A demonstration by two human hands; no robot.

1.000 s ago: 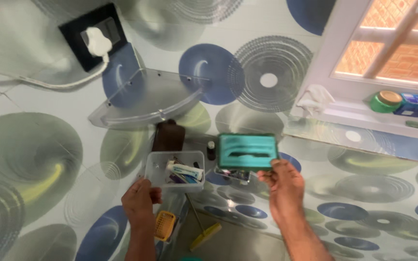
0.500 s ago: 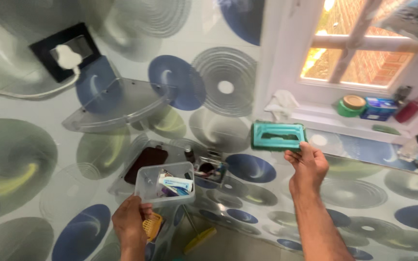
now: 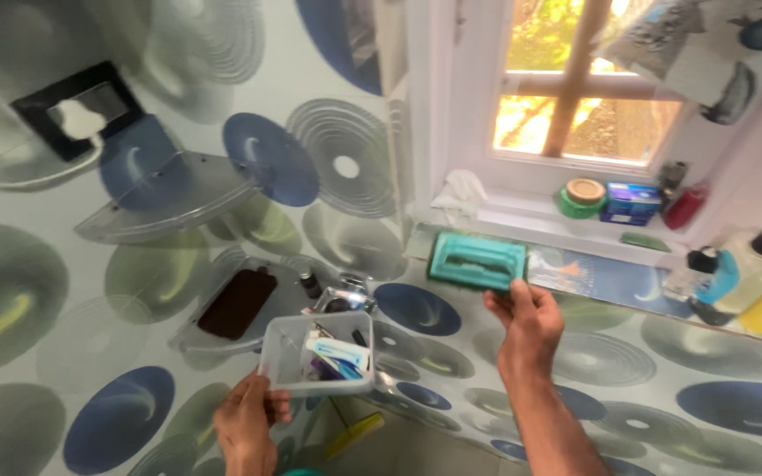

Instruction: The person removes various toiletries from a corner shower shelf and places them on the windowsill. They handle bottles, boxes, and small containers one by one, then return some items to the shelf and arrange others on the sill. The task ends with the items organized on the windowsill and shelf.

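Teal brush [image 3: 476, 261] pinched in right-hand fingers [image 3: 506, 306], bristles hidden; left fingers [image 3: 262, 407] grip clear tub [image 3: 317, 354].

Bottles [image 3: 751, 282] and tins [image 3: 606, 201] crowd the windowsill's [image 3: 522, 220] right; its left near the cloth [image 3: 459, 191] lies open.

Clear plastic box [image 3: 317, 354], open-topped, holding tubes and small items, held low at centre-left. Teal scrubbing brush [image 3: 476, 262], handle facing the viewer, held up right of it, near the windowsill.
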